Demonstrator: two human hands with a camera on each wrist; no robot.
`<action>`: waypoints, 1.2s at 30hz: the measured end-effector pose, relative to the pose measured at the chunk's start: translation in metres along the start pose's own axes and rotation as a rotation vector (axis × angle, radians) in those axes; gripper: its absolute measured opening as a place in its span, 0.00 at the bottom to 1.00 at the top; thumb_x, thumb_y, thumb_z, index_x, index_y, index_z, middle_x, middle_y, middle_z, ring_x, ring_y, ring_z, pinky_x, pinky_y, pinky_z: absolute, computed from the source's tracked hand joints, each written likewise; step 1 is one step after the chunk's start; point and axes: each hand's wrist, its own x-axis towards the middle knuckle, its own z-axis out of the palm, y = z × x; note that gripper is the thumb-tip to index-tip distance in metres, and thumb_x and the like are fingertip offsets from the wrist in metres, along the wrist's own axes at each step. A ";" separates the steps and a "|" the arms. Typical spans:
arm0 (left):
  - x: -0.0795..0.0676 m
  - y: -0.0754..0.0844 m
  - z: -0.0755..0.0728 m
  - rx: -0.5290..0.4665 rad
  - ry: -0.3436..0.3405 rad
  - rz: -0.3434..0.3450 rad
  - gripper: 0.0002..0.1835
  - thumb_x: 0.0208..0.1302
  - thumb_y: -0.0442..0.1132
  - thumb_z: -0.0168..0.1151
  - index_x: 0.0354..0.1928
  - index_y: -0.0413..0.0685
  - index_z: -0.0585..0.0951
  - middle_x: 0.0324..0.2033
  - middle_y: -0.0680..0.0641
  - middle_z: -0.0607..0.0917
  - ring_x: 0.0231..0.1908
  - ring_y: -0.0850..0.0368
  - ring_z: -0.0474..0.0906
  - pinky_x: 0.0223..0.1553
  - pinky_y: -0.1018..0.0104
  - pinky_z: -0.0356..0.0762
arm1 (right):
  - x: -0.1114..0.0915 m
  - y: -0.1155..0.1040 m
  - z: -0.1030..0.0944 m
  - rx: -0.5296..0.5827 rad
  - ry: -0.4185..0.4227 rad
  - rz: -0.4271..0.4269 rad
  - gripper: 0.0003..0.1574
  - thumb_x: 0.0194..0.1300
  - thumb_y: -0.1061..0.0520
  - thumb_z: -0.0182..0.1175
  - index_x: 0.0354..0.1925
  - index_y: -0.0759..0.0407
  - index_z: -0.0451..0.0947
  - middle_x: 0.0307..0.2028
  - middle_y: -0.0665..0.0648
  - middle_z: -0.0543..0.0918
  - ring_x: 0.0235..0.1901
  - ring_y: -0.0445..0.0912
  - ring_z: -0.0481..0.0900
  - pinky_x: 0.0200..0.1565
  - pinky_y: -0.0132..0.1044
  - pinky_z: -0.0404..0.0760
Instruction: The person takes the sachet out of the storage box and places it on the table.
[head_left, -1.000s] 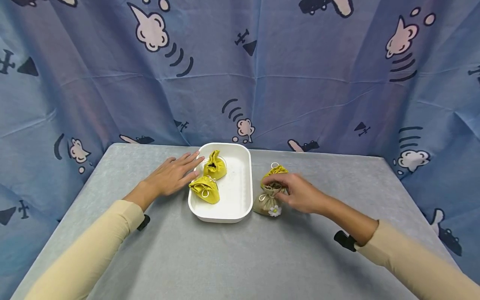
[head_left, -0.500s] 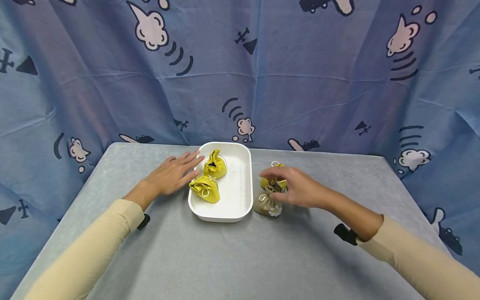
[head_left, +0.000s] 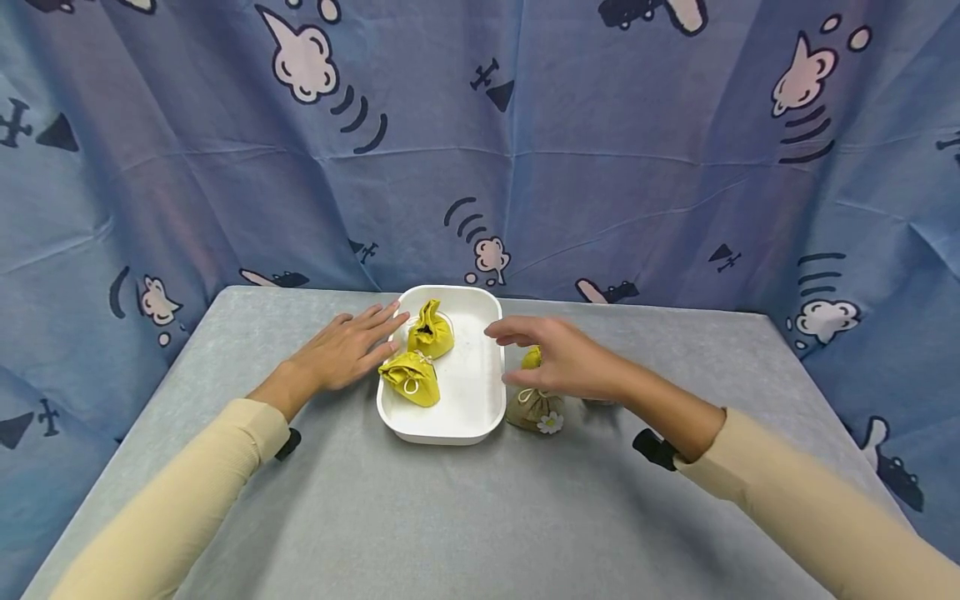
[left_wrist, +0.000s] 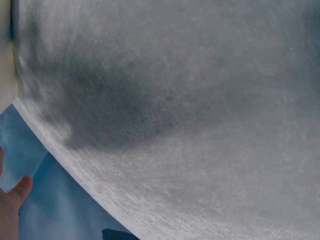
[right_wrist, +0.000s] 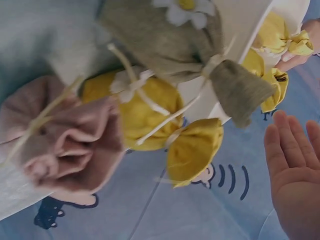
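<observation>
My left hand [head_left: 341,350] lies with straight fingers at the left rim of a white rectangular tray [head_left: 468,421]. Two yellow drawstring pouches [head_left: 430,332] sit inside the tray's left half. My right hand [head_left: 566,358] hovers by the right rim, fingers extended, holding nothing. Below it stands a khaki drawstring pouch [head_left: 534,412] with a white daisy. In the right wrist view, a third yellow pouch [right_wrist: 150,112] and a pink pouch [right_wrist: 65,132] show beside the khaki one. From the head view, my right hand covers most of both.
A grey cloth-covered table [head_left: 450,525] carries everything. Behind it hangs a blue patterned curtain [head_left: 600,167]. The tray's right half shows its bare white floor. The khaki pouch stands close against the tray's right side.
My right hand has moved from above the khaki pouch's mouth leftward to the tray's right rim, its fingers spreading. The pouches and my left hand have stayed in place.
</observation>
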 end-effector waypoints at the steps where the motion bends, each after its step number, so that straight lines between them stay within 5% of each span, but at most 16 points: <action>1: 0.000 0.000 0.000 0.000 0.000 0.001 0.30 0.70 0.60 0.35 0.72 0.68 0.49 0.71 0.56 0.46 0.69 0.49 0.46 0.63 0.40 0.50 | 0.003 -0.001 0.001 0.005 -0.001 -0.001 0.34 0.52 0.57 0.69 0.58 0.56 0.71 0.53 0.51 0.78 0.51 0.46 0.77 0.54 0.40 0.73; 26: 0.000 -0.004 0.002 -0.012 0.014 0.016 0.30 0.70 0.62 0.31 0.72 0.68 0.49 0.71 0.55 0.47 0.70 0.52 0.45 0.62 0.41 0.51 | 0.061 -0.024 0.046 0.204 -0.086 -0.123 0.37 0.49 0.66 0.69 0.58 0.64 0.70 0.56 0.61 0.75 0.53 0.52 0.76 0.55 0.36 0.72; 36: -0.001 -0.004 0.001 -0.002 0.007 0.022 0.34 0.66 0.68 0.21 0.72 0.68 0.48 0.71 0.56 0.47 0.70 0.51 0.45 0.62 0.41 0.51 | 0.075 -0.028 0.060 0.064 -0.135 -0.126 0.38 0.49 0.65 0.69 0.60 0.60 0.69 0.57 0.56 0.75 0.55 0.47 0.75 0.57 0.34 0.69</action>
